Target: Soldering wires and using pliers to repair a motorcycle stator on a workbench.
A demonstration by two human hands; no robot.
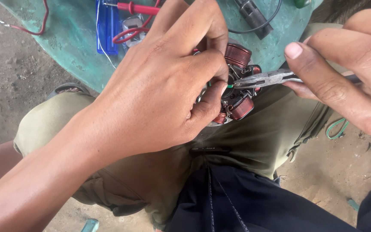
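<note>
While the dirt floor (5, 73) took up the far left of the frame, a red wire (31, 30) trailed over the worn green-painted tabletop (69, 43) at upper left, next to a blue plastic case (107, 25) and a red probe-style lead (136, 7). Centre frame, the left hand (159, 86) was clamped around a round metal stator with copper-wound coils (237, 86), held over the lap in olive trousers (254, 137), fingers curled right over its face. Right of that, the right hand (348, 73) was closed on grey needle-nose pliers (265, 78), tips poking in between the coils, just at the left fingertips. Looked to me like the wire-gripping or pulling step at the core. I'd say the next bit needed a steady stator and a careful tug so the thin copper didn't snap. Green wire loop (336, 129) lay on the ground at right.
</note>
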